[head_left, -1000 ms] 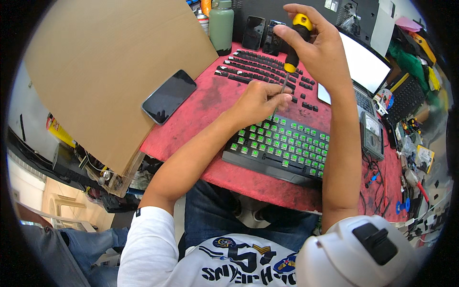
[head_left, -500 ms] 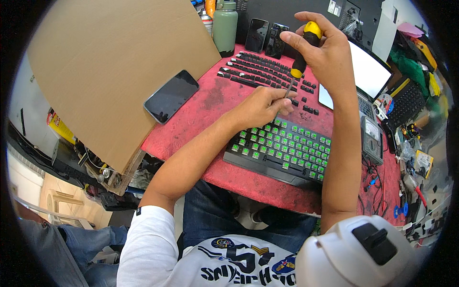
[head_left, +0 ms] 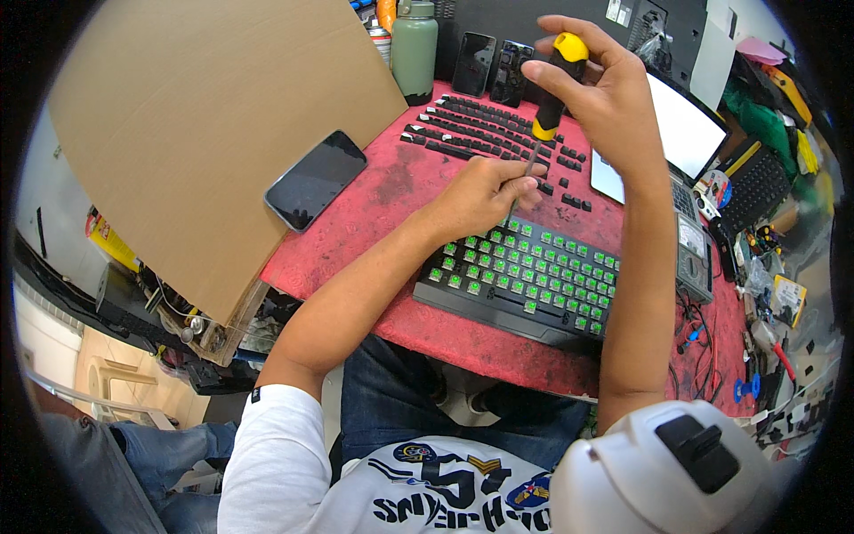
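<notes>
The right hand (head_left: 605,98) is closed around the handle of a screwdriver (head_left: 551,84), gripping it near the rounded yellow cap; the handle is yellow and black, smooth plastic, and tapers to a thin metal shaft that runs down toward 7 o'clock. The left hand (head_left: 480,191) is clenched, with its fingertips (head_left: 529,187) pinched together at the lower end of the shaft; whether they hold the tip or a small part there cannot be told. Both hands sit over the far edge of a keyboard (head_left: 525,285).

The keyboard lies at 6 o'clock from the left hand, touching it at the top edge. It is a black rectangular body with all caps removed, showing rows of small square green switches. The loose black keycaps (head_left: 480,129) lie in ordered rows at 12 o'clock from the left hand, just beyond the keyboard.

The worktop (head_left: 382,191) is covered with a red, rough-textured mat with worn dark patches. A smartphone (head_left: 316,178), flat, black and glossy, lies at 9 o'clock from the left hand, partly on a large sheet of brown cardboard (head_left: 196,125).

At 11 o'clock from the right hand stands a matte green cylindrical bottle (head_left: 414,44) with a dark cap, closed. At 3 o'clock from the right hand a lit white screen (head_left: 685,133) is tilted up, and a grey multimeter (head_left: 694,258) lies just beside the keyboard's right end.
</notes>
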Motion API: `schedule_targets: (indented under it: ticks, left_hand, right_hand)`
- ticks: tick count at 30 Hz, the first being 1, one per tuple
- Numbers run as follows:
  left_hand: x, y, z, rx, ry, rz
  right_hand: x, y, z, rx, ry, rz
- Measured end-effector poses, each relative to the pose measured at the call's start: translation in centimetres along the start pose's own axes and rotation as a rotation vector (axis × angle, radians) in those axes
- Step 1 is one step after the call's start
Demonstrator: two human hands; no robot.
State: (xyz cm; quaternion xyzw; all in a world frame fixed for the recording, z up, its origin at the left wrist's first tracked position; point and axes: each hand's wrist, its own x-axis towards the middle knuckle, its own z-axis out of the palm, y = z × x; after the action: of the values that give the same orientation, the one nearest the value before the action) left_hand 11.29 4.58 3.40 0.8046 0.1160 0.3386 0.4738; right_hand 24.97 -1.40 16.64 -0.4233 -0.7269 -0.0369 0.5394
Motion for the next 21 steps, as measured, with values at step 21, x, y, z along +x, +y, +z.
schedule_targets:
  ticks: [21]
  left_hand:
    - [0.1,-0.8,-0.2,0.007,-0.134,-0.034]
  right_hand:
    - [-0.2,0.6,-0.2,-0.244,0.036,-0.067]
